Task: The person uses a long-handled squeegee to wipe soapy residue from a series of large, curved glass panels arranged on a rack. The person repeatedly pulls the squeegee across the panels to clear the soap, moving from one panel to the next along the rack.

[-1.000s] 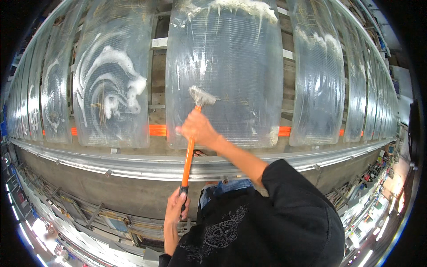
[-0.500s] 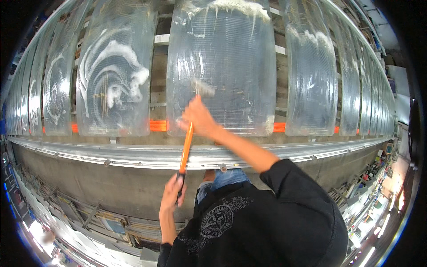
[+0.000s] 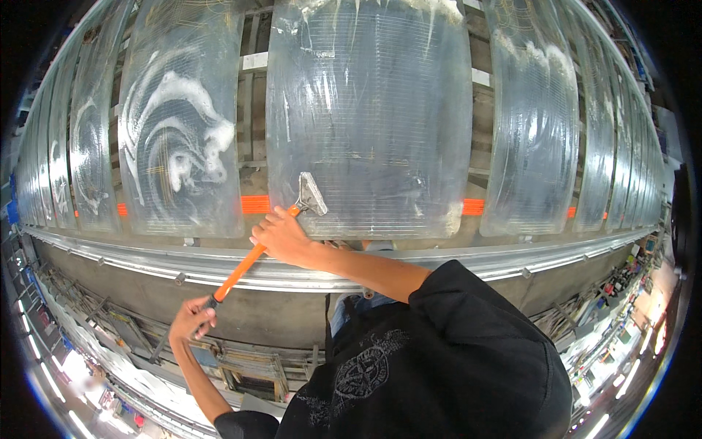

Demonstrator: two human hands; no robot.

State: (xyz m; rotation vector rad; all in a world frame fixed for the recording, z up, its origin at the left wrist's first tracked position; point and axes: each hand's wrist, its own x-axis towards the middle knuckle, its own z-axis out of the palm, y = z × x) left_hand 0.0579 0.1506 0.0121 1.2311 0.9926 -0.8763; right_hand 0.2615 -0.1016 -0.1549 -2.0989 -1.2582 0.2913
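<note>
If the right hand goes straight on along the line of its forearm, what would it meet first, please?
Probably the near right corner of the white-streaked panel to the left, though depth is unclear: the right hand may pass above it.

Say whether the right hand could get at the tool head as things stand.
Probably yes: the right hand grips the orange handle close to the tool head, and nothing visible blocks the way.
</note>
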